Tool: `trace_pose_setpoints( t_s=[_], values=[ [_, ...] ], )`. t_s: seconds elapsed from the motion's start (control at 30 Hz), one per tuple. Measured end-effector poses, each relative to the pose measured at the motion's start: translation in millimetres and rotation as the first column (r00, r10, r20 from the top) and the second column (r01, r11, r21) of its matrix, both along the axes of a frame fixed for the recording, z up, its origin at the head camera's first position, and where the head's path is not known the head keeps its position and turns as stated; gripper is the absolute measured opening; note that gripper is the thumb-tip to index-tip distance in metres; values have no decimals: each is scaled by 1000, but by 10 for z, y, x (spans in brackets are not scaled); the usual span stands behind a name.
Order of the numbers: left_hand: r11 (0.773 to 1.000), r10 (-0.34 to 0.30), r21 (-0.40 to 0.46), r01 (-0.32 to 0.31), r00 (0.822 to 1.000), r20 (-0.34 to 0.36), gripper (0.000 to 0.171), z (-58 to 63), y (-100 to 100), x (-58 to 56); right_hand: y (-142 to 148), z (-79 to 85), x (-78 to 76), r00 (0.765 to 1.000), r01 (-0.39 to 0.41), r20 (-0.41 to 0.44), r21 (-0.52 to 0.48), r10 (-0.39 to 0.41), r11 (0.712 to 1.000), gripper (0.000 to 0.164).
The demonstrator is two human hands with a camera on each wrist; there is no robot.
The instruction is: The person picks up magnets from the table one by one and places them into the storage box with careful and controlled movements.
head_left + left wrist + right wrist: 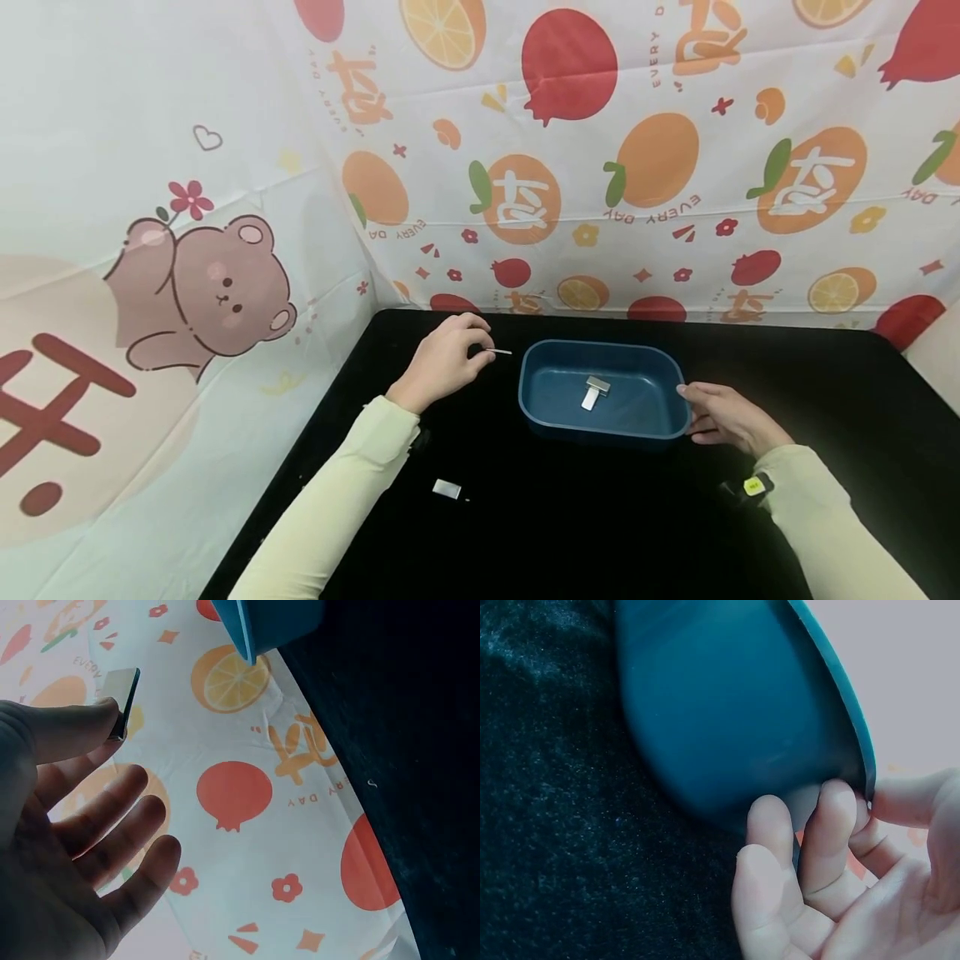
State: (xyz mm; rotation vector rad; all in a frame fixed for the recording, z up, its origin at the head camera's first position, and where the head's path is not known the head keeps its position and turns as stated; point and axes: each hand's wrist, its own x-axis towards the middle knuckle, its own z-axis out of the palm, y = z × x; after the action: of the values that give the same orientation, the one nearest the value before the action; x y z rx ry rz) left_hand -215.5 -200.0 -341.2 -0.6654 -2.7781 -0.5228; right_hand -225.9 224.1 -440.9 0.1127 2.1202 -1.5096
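Note:
Between thumb and index finger, my left hand [452, 357] pinches a small flat silvery rectangular piece [121, 694], thin edge toward the head camera. The other fingers of that hand spread loosely below it in the left wrist view. To its right stands a blue plastic basin [606, 429], rounded at the corners. My right hand [731, 414] grips the basin's right end, thumb at the rim and fingers against the outer wall. Inside the basin lie two small pieces, a silvery block [597, 384] and a paler flat one [590, 399], touching or overlapping.
Another small silvery rectangle [447, 489] lies on the black cloth-covered table [570, 533], nearer the front, with a tiny speck beside it. Behind the table hangs a fruit-printed cloth [420, 267]; a bear-printed cloth [247, 400] hangs at the left.

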Motion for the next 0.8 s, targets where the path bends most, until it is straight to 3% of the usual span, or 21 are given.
trace_pose_setpoints(
  t_s=[0.4, 0.6, 0.8],
  values=[
    [1000, 1, 4, -1, 1000, 9, 8, -22, 76, -157, -5, -3, -29, 1000, -7, -25, 7, 7, 1000, 36],
    [1000, -1, -8, 1, 999, 48, 10, -76, 108, -209, -11, -23, -4, 1000, -10, -17, 1, 10, 1000, 36],
    [1000, -12, -15, 13, 999, 49, 9, -105, 238, -264, 6, -56, 5, 1000, 1, -16, -10, -1, 1000, 36]
  ],
)
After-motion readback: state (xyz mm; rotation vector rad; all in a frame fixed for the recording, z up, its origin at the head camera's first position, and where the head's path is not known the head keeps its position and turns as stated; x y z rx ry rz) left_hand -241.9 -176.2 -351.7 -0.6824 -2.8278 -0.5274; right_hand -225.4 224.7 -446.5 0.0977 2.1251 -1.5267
